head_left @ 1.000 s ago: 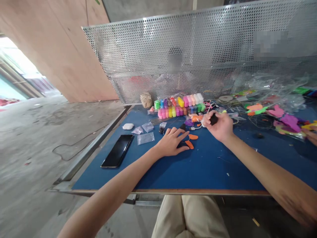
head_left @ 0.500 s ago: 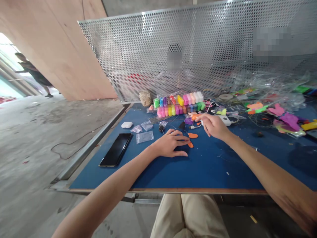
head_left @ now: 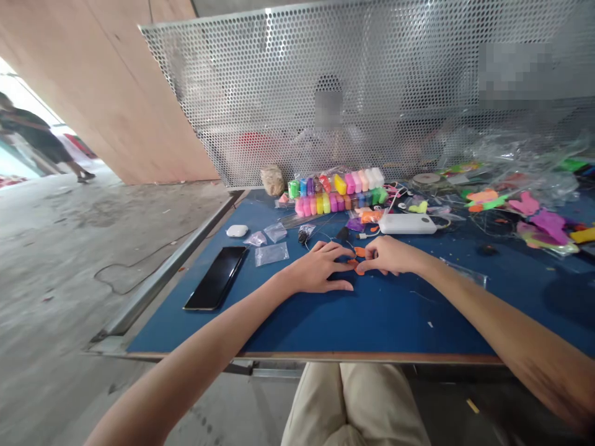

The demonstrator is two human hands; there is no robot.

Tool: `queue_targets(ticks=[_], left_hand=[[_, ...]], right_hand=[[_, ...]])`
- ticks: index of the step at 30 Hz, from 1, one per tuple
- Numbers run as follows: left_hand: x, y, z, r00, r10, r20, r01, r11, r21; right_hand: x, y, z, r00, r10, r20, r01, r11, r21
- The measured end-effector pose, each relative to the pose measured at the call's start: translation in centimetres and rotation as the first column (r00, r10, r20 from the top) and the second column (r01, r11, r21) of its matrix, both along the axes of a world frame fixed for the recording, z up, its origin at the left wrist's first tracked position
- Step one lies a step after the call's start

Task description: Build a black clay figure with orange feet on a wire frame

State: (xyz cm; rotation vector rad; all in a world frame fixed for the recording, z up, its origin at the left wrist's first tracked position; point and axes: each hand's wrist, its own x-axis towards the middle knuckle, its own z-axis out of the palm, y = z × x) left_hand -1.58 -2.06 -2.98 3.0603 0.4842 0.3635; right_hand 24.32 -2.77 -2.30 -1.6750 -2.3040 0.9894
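My left hand [head_left: 325,267] lies on the blue table with its fingers spread, and its fingertips touch a small flat orange piece [head_left: 357,267]. Opposite it, my right hand [head_left: 388,254] is bent over the same spot, with thumb and index finger curled onto the orange pieces. A second orange piece [head_left: 360,251] shows just above, partly covered by the right fingers. Whether they are foam or clay I cannot tell. Beyond the hands lie a small black piece [head_left: 343,234] and a white cable plug [head_left: 362,236].
A black phone [head_left: 216,279], a white earbud case [head_left: 237,230] and small clear bags [head_left: 272,254] lie left. Behind are colourful clay packs [head_left: 341,203] and a white power strip [head_left: 406,223]. Coloured cutouts [head_left: 548,224] sit right. A perforated metal panel [head_left: 288,99] stands at the back.
My right hand has come down and left from near the power strip to the orange pieces, uncovering the strip. My left hand has stayed in place. A distant person has moved further left.
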Motion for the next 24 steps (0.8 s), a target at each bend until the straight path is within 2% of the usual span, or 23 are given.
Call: queue_targets(ticks=[6,10,13,15,17,20,24], left_hand=[[0.4,-0.2,-0.3,0.998,0.048,0.047,-0.046,0.998,-0.038],[0.6,-0.2,-0.3,1.0,0.014,0.017,-0.014,1.0,0.027],[0.6,-0.3,-0.1,1.0,0.018,0.013,-0.019,0.998,0.052],[0.6,-0.3,0.0,1.0,0.022,0.011,-0.023,0.999,0.046],[0.6,-0.4,0.1,1.0,0.015,0.002,-0.015,0.999,0.039],[0.6,-0.5,0.2,1.0,0.007,-0.004,-0.006,0.999,0.05],[0.8,-0.7,0.1,1.0,0.022,0.022,-0.023,0.999,0.048]], right_hand=[[0.0,0.0,-0.7,1.0,-0.021,0.009,0.021,1.0,-0.01],[0.3,0.0,-0.5,0.999,0.022,0.038,-0.022,1.0,-0.002],[1.0,0.3,0.3,0.995,0.092,0.032,-0.096,0.98,0.172],[1.6,0.4,1.1,0.998,0.063,-0.016,-0.053,0.937,0.346],[2.3,0.5,1.8,0.996,0.008,-0.086,0.032,0.888,0.46],[2.8,0.6,2.1,0.993,-0.013,-0.118,0.074,0.846,0.528],[2.9,1.0,1.5,0.99,-0.091,-0.104,0.136,0.785,0.605]])
